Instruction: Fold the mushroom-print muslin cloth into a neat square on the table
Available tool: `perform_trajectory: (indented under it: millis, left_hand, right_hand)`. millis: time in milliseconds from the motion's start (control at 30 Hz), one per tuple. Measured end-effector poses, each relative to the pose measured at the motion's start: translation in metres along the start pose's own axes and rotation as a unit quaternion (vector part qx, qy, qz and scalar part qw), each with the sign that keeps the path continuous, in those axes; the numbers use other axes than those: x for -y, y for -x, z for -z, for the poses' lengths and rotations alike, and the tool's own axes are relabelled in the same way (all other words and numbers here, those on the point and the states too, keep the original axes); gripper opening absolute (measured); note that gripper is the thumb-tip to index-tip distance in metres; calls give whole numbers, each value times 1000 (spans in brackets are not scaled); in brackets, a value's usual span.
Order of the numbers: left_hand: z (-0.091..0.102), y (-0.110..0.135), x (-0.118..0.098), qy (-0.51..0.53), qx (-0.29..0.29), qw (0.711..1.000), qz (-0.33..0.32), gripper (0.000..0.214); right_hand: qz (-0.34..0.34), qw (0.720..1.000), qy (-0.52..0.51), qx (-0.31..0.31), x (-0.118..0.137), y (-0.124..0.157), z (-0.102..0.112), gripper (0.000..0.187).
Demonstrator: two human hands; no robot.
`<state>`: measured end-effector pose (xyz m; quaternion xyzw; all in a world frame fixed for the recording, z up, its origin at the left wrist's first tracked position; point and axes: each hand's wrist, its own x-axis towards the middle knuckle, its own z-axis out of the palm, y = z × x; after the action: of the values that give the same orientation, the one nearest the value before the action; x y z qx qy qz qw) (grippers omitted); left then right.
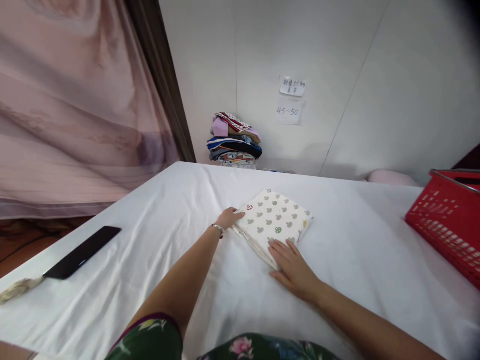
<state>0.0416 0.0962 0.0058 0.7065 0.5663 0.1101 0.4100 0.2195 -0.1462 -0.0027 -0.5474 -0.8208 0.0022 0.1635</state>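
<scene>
A folded white cloth printed with grey, green and red mushroom-like shapes lies on the white-covered table. Its folded layers show along the near left edge. At its left corner is my left hand, closed on the edge with the thumb on top; the other fingers are partly hidden. My right hand rests flat on the near corner, its fingers stretched out over the fabric.
A red perforated basket stands at the table's right edge. On the left lies a black phone with a pale tassel. Stacked folded fabrics sit behind the table, near a pink curtain.
</scene>
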Motion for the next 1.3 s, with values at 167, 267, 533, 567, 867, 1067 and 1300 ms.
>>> perform_trajectory:
  millis: [167, 267, 533, 567, 867, 1067, 1300]
  left_hand:
    - [5, 9, -15, -10, 3, 1000, -1, 53]
    - [13, 29, -22, -6, 5, 1000, -14, 51]
    - [10, 100, 22, -11, 60, 998, 27, 64]
    - [10, 103, 25, -25, 53, 998, 26, 63]
    - [-5, 108, -7, -253, -148, 926, -239, 50]
    - [-47, 100, -3, -330, -108, 839, -418, 50]
    - [-51, 101, 6, -344, -72, 848, -398, 53]
  right_hand:
    - [-3, 999, 46, -21, 1, -2, -2, 49]
    - [2, 998, 56, -32, 0, 3, 3, 51]
    - [12, 996, -84, 10, 10, 48, 26, 58]
    - [-5, 992, -124, 7, 9, 48, 29, 56]
    - [-474, 771, -379, -193, -72, -5, 37, 41]
    - [-520, 750, -369, -174, -111, -42, 25, 52]
    - [-507, 791, -291, -178, -127, -56, 6, 63]
